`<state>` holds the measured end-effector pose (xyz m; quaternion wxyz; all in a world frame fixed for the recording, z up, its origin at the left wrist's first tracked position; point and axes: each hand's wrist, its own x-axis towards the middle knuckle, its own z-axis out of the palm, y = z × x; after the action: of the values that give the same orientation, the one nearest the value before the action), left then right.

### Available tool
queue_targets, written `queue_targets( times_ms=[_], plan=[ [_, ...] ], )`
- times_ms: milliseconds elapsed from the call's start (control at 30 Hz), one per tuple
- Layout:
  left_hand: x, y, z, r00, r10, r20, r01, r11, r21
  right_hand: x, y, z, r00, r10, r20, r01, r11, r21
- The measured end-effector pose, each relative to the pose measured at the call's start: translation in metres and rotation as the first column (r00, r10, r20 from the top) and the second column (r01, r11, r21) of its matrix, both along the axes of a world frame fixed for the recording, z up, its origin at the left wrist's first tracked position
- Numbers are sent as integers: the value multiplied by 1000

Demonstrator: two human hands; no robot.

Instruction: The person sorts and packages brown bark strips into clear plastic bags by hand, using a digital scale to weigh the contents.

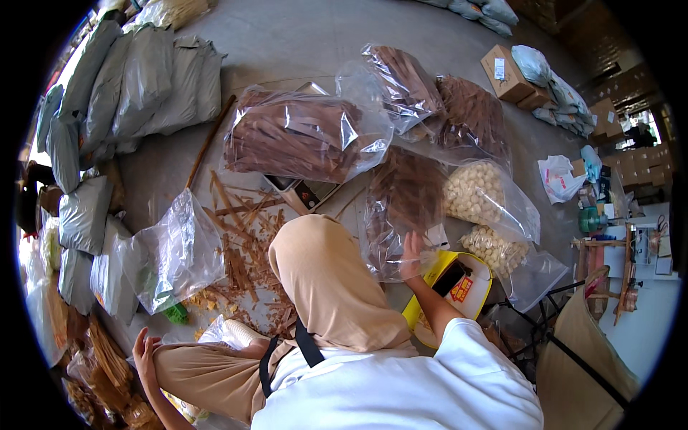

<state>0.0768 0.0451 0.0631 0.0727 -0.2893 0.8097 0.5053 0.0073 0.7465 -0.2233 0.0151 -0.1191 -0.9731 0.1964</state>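
Observation:
My left hand rests beside my bent left knee in beige trousers, fingers apart and holding nothing. My right hand is stretched out against the near end of a clear plastic bag filled with flat brown strips. Its fingers look extended, with crumpled plastic close by the palm. Just below that hand is a yellow-rimmed item with a white face and red print, and a dark flat object on it. A larger bag of brown strips lies on a scale beyond my raised knee.
Two more bags of strips lie farther off. Bags of pale round pieces sit at right. Loose brown scraps, an empty-looking clear bag and a wooden stick lie left. Grey sacks line the far left.

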Motion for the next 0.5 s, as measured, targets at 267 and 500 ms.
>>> queue_targets(
  times_ms=[267,500],
  plan=[
    [-12,4,2,999,-20,40,24,995,-97,-59,11,8,958,-106,265,120,992,-37],
    [-17,-6,0,996,-52,74,58,995,-83,-100,62,-31,944,-324,55,321,945,63]
  ],
)
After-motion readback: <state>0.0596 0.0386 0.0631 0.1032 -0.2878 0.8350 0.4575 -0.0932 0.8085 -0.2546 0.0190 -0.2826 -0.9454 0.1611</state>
